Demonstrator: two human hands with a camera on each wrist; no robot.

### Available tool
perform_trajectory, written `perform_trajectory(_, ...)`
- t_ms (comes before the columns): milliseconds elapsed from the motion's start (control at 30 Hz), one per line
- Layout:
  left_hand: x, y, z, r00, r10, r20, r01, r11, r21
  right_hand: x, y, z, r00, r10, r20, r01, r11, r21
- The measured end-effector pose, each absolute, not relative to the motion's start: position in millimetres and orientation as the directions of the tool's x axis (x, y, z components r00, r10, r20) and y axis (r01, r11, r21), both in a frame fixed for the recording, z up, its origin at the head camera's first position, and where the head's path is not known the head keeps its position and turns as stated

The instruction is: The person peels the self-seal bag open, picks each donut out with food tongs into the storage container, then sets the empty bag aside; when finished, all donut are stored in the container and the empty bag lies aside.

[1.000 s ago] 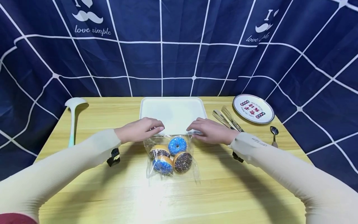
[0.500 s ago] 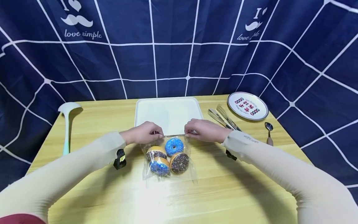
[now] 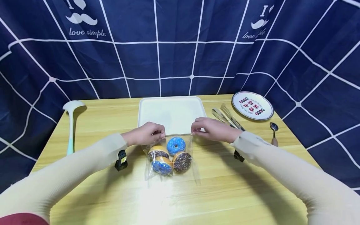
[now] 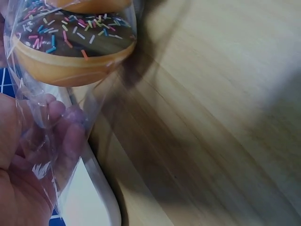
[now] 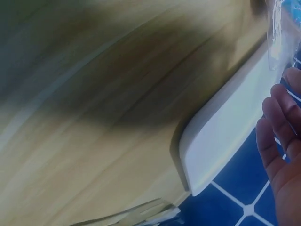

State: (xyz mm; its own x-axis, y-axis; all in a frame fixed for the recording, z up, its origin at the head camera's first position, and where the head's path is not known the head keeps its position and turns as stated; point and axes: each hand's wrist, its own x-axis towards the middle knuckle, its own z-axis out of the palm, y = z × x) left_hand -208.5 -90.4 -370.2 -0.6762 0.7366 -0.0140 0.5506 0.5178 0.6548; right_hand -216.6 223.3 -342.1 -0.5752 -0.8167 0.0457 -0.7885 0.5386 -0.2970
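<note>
A clear plastic bag (image 3: pixel 187 142) lies on the wooden table with several toy donuts inside. Among them are a blue-iced donut (image 3: pixel 176 145) near the top edge and a brown sprinkled donut (image 3: pixel 182 162) below it. My left hand (image 3: pixel 147 132) pinches the bag's top edge at its left corner. At the right corner, my right hand (image 3: pixel 215 128) pinches the same edge between thumb and forefinger. Seen close in the left wrist view, a chocolate donut (image 4: pixel 80 37) shows through the film, and loose plastic hangs over the left fingers (image 4: pixel 70 141).
A white tray (image 3: pixel 171 114) lies just behind the bag. The ladle (image 3: pixel 71 125) is at far left. Metal tongs (image 3: pixel 228 118), a printed plate (image 3: pixel 252 106) and a spoon (image 3: pixel 274 134) lie to the right. A dark blue curtain (image 3: pixel 174 59) stands behind the table.
Both hands first hovered at the bag's top edge with looser fingers, then closed on it. Since half a second ago, the right hand has slid right to the bag's corner.
</note>
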Motion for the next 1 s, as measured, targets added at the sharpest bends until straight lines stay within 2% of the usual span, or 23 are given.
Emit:
perform_trajectory(400, -210.1, -92.9, -371.6, -0.682, 0.732, 0.007, 0.557, 0.513, 0.653, -209.6, 238.7, -340.5, -0.68, -0.734, 0.007, -0.678, 0.624, -0.388)
perform_trajectory(567, -208.8, -93.0, -372.1, -0.694, 0.72, -0.003, 0.545, 0.527, 0.652, -203.4, 231.8, -337.3, -0.766, -0.642, 0.016, -0.595, 0.7, -0.395)
perform_trajectory(667, -208.6, -93.3, -372.9, -0.697, 0.717, 0.005, 0.545, 0.525, 0.654, -196.5, 224.4, -338.3, -0.836, -0.547, -0.047, -0.457, 0.74, -0.494)
perform_trajectory(767, -208.5, -93.2, -373.6, -0.696, 0.718, 0.017, 0.552, 0.519, 0.653, -187.9, 215.6, -343.1, -0.87, -0.456, -0.188, -0.254, 0.74, -0.623)
perform_trajectory(900, -206.9, -93.4, -373.0, -0.702, 0.712, 0.011, 0.545, 0.528, 0.651, -178.0, 205.5, -351.3, -0.848, -0.365, -0.384, 0.015, 0.708, -0.706)
perform_trajectory(1000, -206.0, -93.3, -372.4, -0.71, 0.704, 0.005, 0.535, 0.534, 0.655, -173.2, 200.4, -355.9, -0.826, -0.316, -0.467, 0.168, 0.653, -0.739)
